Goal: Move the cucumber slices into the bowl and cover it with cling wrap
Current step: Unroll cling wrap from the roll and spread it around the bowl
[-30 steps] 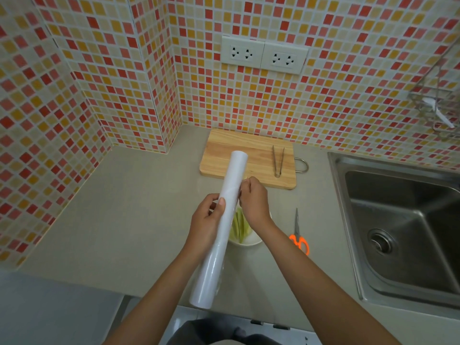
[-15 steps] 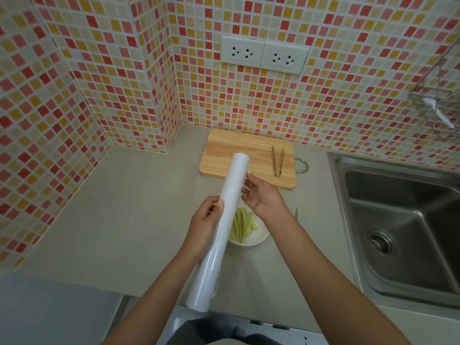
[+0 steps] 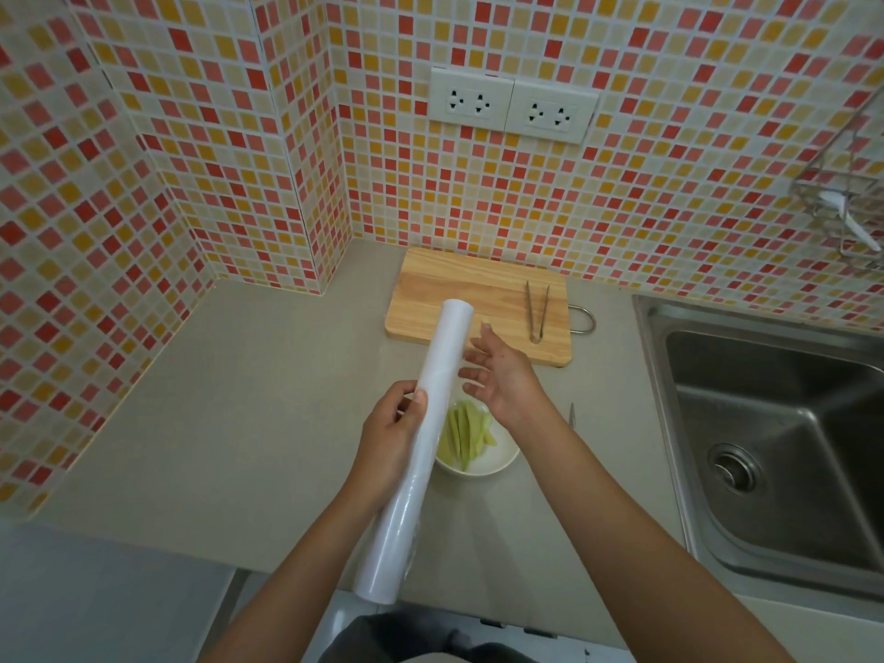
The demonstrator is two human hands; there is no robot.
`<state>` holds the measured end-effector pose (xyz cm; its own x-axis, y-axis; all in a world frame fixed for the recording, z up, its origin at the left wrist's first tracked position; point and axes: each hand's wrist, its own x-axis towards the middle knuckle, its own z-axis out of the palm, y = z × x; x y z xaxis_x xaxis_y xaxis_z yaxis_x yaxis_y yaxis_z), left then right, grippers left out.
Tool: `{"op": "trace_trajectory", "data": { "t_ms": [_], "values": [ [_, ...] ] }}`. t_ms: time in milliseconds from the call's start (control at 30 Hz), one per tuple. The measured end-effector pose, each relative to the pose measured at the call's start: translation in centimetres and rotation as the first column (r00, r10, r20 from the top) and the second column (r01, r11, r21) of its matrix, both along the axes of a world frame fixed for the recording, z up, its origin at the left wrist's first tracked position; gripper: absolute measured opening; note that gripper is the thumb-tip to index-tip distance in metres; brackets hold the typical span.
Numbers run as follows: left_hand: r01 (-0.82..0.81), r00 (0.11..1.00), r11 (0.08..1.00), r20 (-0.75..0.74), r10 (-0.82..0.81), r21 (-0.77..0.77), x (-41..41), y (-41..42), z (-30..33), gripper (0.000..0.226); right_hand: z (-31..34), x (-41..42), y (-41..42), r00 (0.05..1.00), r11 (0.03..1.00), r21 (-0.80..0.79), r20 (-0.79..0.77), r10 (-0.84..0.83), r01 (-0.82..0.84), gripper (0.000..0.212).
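Left grip: the left hand (image 3: 390, 435) was wrapped around the cling wrap roll (image 3: 418, 452) near its middle, thumb laid across the near face of the tube.
Right grip: the right hand (image 3: 502, 375) was spread wide, palm turned toward the roll, fingers (image 3: 478, 349) splayed and just beside the tube; whether any fingertip touched the film could not be told.
Roll axis: the long axis ran from near-left to far-right, the far end raised over the near edge of the cutting board (image 3: 478, 299) and the near end pointing back toward the person, past the tabletop edge.
Bowl: a white bowl (image 3: 497, 464) sat on the tabletop (image 3: 239, 399) under the hands, partly hidden by the roll, uncovered.
Cucumber slices: long pale green cucumber slices (image 3: 466, 433) lay inside the bowl, their lengths running roughly near to far.
Tongs: metal tongs (image 3: 536, 311) lay on the right part of the board, tips toward the far wall.
Scissors: only a blade tip of the scissors (image 3: 571, 416) showed right of the right wrist.
Sink: a steel sink (image 3: 765, 433) was at the right.
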<state>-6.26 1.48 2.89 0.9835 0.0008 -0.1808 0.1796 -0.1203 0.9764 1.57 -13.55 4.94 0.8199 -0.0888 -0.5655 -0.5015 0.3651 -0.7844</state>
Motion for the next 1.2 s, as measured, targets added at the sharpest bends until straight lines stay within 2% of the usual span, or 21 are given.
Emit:
{"op": "trace_trajectory", "data": {
  "t_ms": [67, 133, 200, 267, 367, 400, 467, 600, 733, 833, 867, 900, 967, 1000, 1067, 1200],
  "values": [
    [0.0, 1.0, 1.0, 0.005, 0.0, 0.006, 0.0, -0.1, 0.0, 0.014, -0.1, 0.0, 0.6, 1.0, 0.999, 0.042, 0.009, 0.02, -0.02, 0.023],
    [0.0, 1.0, 1.0, 0.008, 0.0, 0.014, 0.1, -0.1, 0.0, 0.013, -0.2, 0.0, 1.0, 0.999, 0.991, 0.129, 0.009, -0.036, 0.035, 0.017],
    [-0.001, 1.0, 1.0, 0.009, 0.0, 0.03, 0.1, 0.1, 0.0, 0.014, -0.1, 0.1, 1.2, 0.997, 0.986, 0.151, 0.016, -0.078, 0.075, 0.017],
    [-0.005, 1.0, 0.998, 0.018, 0.004, 0.057, 0.0, 0.2, -0.1, 0.014, 0.0, 0.3, 1.1, 0.994, 0.995, 0.046, 0.067, -0.091, 0.088, 0.02],
    [0.0, 0.999, 0.995, 0.045, -0.005, 0.1, -0.1, 0.0, -0.1, 0.021, 0.5, 0.2, 1.3, 0.988, 0.956, -0.271, 0.136, -0.076, 0.111, 0.017],
    [-0.003, 0.998, 0.993, 0.059, -0.004, 0.115, -0.1, -0.2, -0.1, 0.024, 0.6, 0.0, 1.5, 0.989, 0.928, -0.359, 0.139, -0.054, 0.101, 0.014],
    [-0.019, 0.996, 0.99, 0.091, 0.007, 0.141, -0.1, -0.4, 0.1, 0.029, 0.6, -0.6, 2.2, 0.992, 0.861, -0.508, 0.122, 0.031, 0.036, 0.022],
    [-0.067, 0.989, 0.964, 0.142, 0.031, 0.258, 0.1, -0.5, 0.4, 0.031, 0.5, -1.4, 3.5, 0.971, 0.676, -0.733, 0.1, 0.217, -0.075, 0.025],
    [-0.093, 0.987, 0.938, 0.158, 0.042, 0.335, -0.1, -0.5, 0.4, 0.033, 0.8, -1.0, 3.5, 0.947, 0.468, -0.875, 0.036, 0.318, -0.125, 0.015],
    [-0.091, 0.989, 0.958, 0.135, 0.055, 0.273, 0.1, -0.4, 0.6, 0.032, 0.8, -1.1, 3.2, 0.917, 0.3, -0.944, -0.006, 0.4, -0.137, 0.007],
    [-0.085, 0.99, 0.963, 0.128, 0.054, 0.256, 0.2, -0.4, 0.7, 0.032, 0.7, -1.2, 3.0, 0.923, 0.312, -0.941, 0.0, 0.385, -0.131, 0.01],
    [-0.08, 0.991, 0.963, 0.126, 0.049, 0.256, 0.3, -0.3, 0.7, 0.032, 0.6, -1.2, 2.8, 0.935, 0.383, -0.914, 0.011, 0.355, -0.136, 0.013],
    [-0.07, 0.991, 0.952, 0.131, 0.031, 0.299, 0.1, -0.3, 0.7, 0.032, 0.7, -1.3, 2.7, 0.96, 0.602, -0.787, 0.043, 0.276, -0.137, 0.022],
    [-0.067, 0.991, 0.943, 0.135, 0.024, 0.325, 0.1, -0.4, 0.7, 0.033, 0.8, -1.5, 2.8, 0.968, 0.666, -0.736, 0.059, 0.244, -0.123, 0.029],
    [-0.07, 0.989, 0.932, 0.146, 0.019, 0.355, -0.1, -0.5, 0.5, 0.033, 0.9, -1.8, 3.3, 0.969, 0.671, -0.734, 0.068, 0.236, -0.111, 0.035],
    [-0.085, 0.985, 0.923, 0.17, 0.021, 0.375, 0.0, -0.8, 0.7, 0.034, 0.4, -2.1, 3.3, 0.955, 0.537, -0.836, 0.063, 0.291, -0.108, 0.023]
  ]
}}
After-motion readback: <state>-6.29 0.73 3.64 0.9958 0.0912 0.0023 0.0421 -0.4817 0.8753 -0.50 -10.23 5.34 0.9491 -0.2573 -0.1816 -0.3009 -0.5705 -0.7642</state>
